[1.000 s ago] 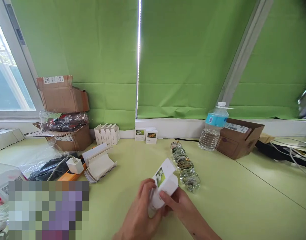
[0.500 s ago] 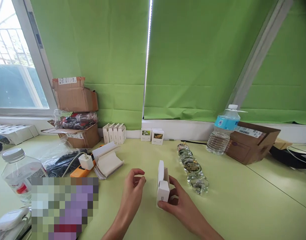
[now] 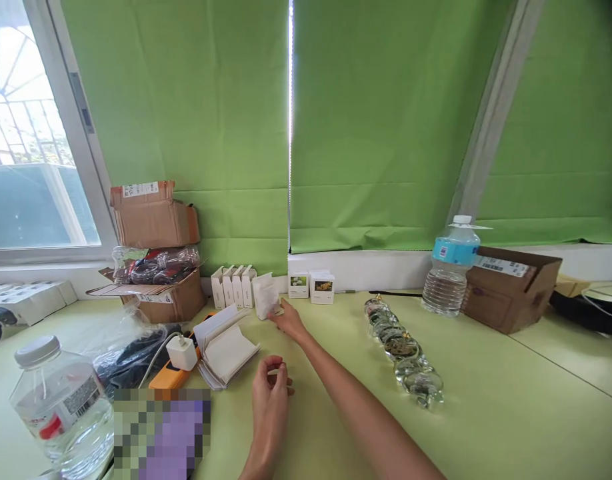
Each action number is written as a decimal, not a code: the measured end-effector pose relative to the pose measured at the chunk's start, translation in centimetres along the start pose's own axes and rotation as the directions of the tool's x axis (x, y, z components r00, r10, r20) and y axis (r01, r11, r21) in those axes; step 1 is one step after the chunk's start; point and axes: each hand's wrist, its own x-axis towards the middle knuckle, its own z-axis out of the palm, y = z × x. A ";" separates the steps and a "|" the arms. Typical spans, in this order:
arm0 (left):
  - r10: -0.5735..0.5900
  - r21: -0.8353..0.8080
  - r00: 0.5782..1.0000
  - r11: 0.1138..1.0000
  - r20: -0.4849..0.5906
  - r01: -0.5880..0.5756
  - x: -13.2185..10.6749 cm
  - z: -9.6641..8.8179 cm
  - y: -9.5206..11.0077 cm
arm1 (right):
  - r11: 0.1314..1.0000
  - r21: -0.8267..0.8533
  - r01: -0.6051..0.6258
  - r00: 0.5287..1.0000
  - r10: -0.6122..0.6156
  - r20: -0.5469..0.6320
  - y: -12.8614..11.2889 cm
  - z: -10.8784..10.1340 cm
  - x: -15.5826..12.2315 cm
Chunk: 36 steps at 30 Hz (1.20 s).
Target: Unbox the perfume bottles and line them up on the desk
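My right hand (image 3: pixel 287 320) is stretched far forward across the light green table (image 3: pixel 486 387), its fingers closed on a small white box (image 3: pixel 265 297). It holds the box beside a row of several upright white boxes (image 3: pixel 233 287) by the wall. My left hand (image 3: pixel 269 393) hovers near me over the table, fingers curled together in a loose pinch with nothing visible in them. A stack of flat white box blanks (image 3: pixel 225 343) lies just left of it.
Two picture-labelled boxes (image 3: pixel 311 287) stand at the wall. A line of glass ornaments (image 3: pixel 403 351) runs down the table's middle. A water bottle (image 3: pixel 449 267) and cardboard box (image 3: pixel 511 287) sit right; stacked cartons (image 3: pixel 153 257), charger (image 3: pixel 183 352) and a bottle (image 3: pixel 61 407) left.
My right hand has carried the white box from near me forward and left to the row of boxes by the wall. My left hand let go of it and stayed near.
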 end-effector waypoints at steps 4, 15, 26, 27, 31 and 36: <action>-0.015 -0.008 1.000 1.000 0.011 0.015 0.3 0.1 -0.3 | 0.997 -0.066 -0.038 0.999 0.037 -0.029 0.5 2.2 1.2; -0.008 0.066 0.999 0.998 0.034 0.006 1.0 0.5 -0.6 | 0.984 -0.172 -0.040 0.998 0.031 -0.051 -1.0 5.0 3.7; 0.032 0.119 0.998 0.992 0.060 -0.039 1.1 0.4 -1.0 | 0.969 -0.246 -0.027 1.000 0.027 -0.004 -1.0 5.7 6.1; 0.033 0.119 0.998 0.992 0.053 -0.039 1.1 0.4 -0.9 | 0.966 -0.257 -0.022 1.000 0.022 -0.003 -1.0 5.8 6.2; 0.035 0.129 0.998 0.991 0.046 -0.041 1.2 0.4 -0.7 | 0.956 -0.294 -0.004 1.000 0.001 -0.013 -0.6 5.6 6.8; -0.015 0.122 0.998 0.993 0.059 0.007 1.3 0.5 -0.9 | 0.929 -0.365 0.063 0.997 -0.077 -0.024 0.6 5.0 6.9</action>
